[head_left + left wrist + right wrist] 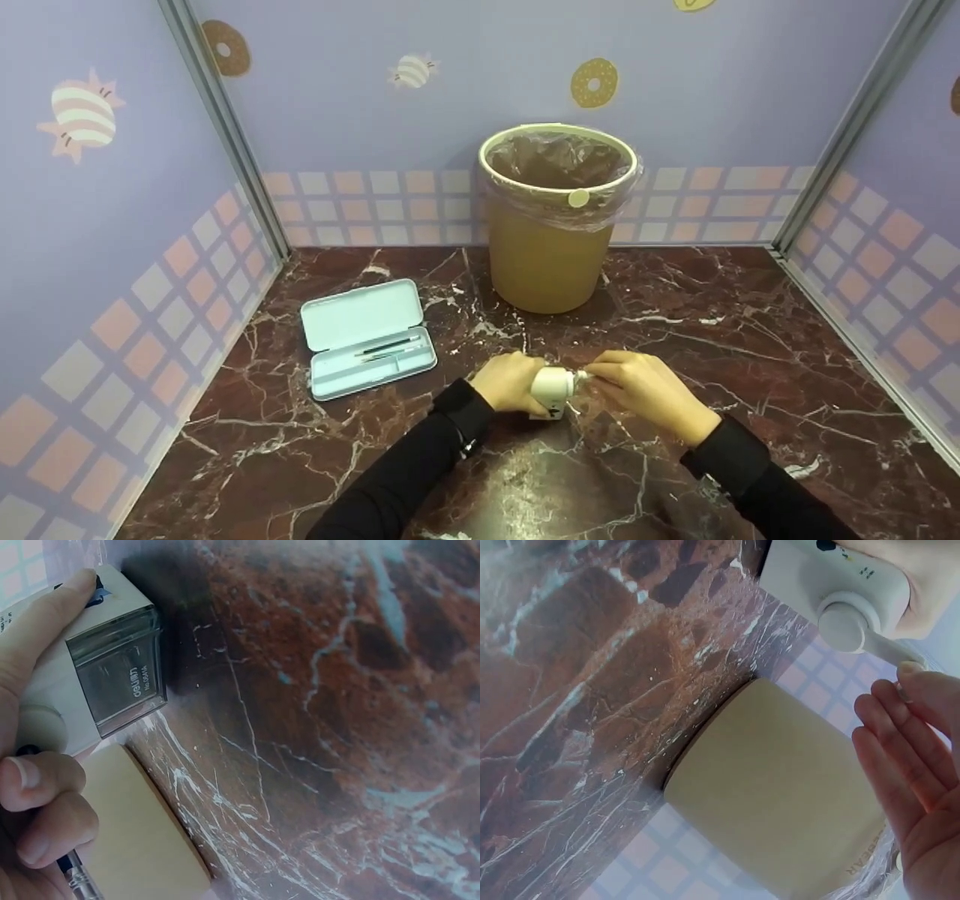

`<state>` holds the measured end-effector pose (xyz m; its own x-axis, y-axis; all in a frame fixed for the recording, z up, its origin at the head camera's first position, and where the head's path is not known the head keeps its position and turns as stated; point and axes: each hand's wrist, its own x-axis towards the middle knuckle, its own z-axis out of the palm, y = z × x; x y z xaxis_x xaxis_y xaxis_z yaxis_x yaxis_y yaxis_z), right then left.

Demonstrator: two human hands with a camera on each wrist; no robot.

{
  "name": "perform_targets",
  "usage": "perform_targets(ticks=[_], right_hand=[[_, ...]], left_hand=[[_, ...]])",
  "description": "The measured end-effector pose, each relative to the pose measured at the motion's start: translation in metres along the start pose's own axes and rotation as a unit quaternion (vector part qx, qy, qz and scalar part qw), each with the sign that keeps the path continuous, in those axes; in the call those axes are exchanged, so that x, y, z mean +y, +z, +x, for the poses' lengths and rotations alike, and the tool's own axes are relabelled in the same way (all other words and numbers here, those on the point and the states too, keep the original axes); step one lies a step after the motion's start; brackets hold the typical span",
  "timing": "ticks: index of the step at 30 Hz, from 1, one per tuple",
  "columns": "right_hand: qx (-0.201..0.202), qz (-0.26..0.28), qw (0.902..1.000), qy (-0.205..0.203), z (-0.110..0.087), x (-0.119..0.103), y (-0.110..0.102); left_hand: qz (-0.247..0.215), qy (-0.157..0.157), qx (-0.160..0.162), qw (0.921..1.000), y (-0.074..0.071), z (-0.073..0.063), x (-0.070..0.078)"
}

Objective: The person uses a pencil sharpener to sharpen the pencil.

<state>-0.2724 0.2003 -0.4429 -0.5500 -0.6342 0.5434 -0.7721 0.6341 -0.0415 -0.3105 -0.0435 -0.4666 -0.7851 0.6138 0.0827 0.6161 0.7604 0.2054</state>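
A small white pencil sharpener [552,382] with a crank stands on the table between my hands. My left hand [508,384] grips it from the left, its thumb on the side with the black print. A clear grey drawer [127,671] shows at its base in the left wrist view. On the right, a round hub carries the crank arm [891,649]. My right hand [643,386] pinches the arm's outer end between thumb and fingers. The left hand hides the sharpener's left side, so I cannot tell whether a pencil is in it.
A light blue pencil case [363,300] lies open to the left, with several thin pencils [390,349] in its tray. Behind the hands stands a tan bin [551,262] lined with a clear bag. Patterned walls [360,202] border the marbled table [285,465].
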Motion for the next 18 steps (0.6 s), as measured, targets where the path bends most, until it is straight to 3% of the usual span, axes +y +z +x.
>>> perform_targets(ticks=[10,18], right_hand=[[-0.021,-0.012,0.9994,0.024,0.009,0.004,0.0],[-0.008,-0.025,0.9993,0.027,0.014,0.011,0.007]], left_hand=[[0.004,0.013,0.008,0.9999,0.0,0.002,-0.002],[0.005,0.016,0.011,0.9998,0.002,0.002,-0.001]])
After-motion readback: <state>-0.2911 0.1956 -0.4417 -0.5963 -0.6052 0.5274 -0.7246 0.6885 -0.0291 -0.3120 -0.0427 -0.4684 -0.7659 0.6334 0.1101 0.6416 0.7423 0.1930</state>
